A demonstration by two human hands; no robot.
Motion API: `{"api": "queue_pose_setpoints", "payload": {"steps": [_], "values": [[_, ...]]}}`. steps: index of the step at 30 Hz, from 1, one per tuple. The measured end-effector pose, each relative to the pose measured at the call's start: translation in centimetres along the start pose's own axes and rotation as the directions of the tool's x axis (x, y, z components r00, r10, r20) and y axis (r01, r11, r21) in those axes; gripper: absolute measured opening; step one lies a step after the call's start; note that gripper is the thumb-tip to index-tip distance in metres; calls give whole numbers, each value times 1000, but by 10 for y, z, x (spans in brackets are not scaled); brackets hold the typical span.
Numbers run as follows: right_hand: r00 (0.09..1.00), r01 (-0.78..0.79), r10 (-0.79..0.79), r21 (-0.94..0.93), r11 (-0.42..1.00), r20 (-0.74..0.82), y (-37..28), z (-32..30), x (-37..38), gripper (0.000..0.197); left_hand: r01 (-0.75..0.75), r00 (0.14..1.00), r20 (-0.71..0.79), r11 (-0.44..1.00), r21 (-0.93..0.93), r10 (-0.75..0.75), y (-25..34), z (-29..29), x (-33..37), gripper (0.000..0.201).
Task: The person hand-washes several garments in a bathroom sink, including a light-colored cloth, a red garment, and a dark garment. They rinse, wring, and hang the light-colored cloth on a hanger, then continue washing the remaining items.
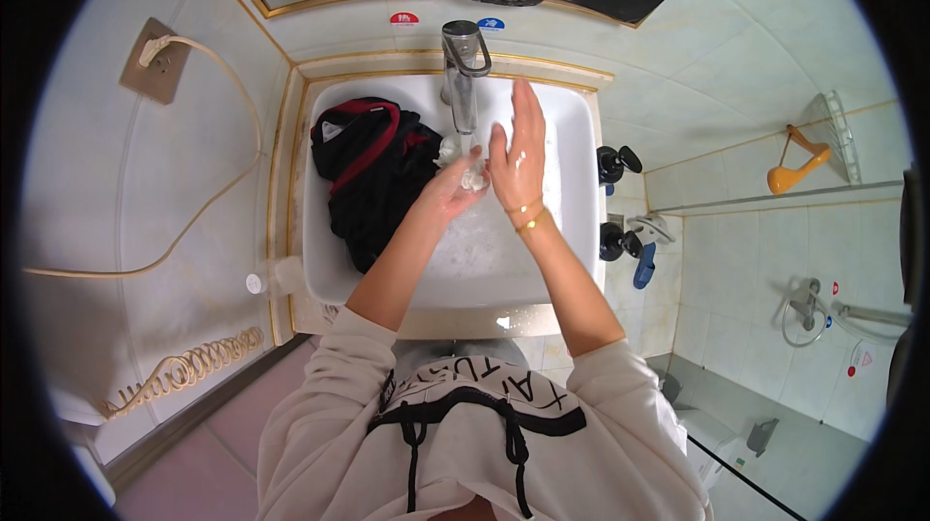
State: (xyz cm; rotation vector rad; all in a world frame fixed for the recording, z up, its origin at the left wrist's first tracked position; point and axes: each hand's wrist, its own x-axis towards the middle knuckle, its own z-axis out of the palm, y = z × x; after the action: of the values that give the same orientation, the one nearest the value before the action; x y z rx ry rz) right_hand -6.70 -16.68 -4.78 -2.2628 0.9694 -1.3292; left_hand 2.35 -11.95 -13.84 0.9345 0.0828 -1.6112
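Under the tap [463,100], running water splashes white around my left hand [459,184], which is cupped palm up with its thumb apart. The white at its fingers looks like water or foam; I cannot tell which. Close beside it, my right hand [519,155] is open, fingers stretched out toward the tap, wet, with a gold-coloured bracelet at the wrist. A black garment with dark red trim [373,168] lies bunched in the left half of the white sink [573,230], next to my left forearm. Neither hand touches the garment.
Two dark pump bottles [610,165] stand right of the sink. A white-capped bottle [283,275] is at its left edge. A cable [237,85] hangs from the wall socket [155,61]. Farther right are a blue slipper [644,267] and a shower handset [804,306].
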Motion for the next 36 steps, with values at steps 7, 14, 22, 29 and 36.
{"api": "queue_pose_setpoints", "payload": {"steps": [7,14,22,29,36], "values": [[970,223,-217,-46,974,112,-9,6,23,53,30,999,-30,998,-55,-32,0,5,-8,42],[897,-440,418,388,810,144,25,0,-41,50,281,950,223,912,-299,-220,-3,-16,-39,30],[515,-615,136,476,-629,846,28,7,-86,49,604,758,629,551,-576,-175,-44,8,-79,46],[393,-852,146,419,-315,908,22,-12,-50,24,525,741,581,830,-189,-337,-22,10,-103,25],[394,-915,426,305,262,815,24,11,-57,14,92,969,106,726,682,-223,-39,2,-79,18]]}}
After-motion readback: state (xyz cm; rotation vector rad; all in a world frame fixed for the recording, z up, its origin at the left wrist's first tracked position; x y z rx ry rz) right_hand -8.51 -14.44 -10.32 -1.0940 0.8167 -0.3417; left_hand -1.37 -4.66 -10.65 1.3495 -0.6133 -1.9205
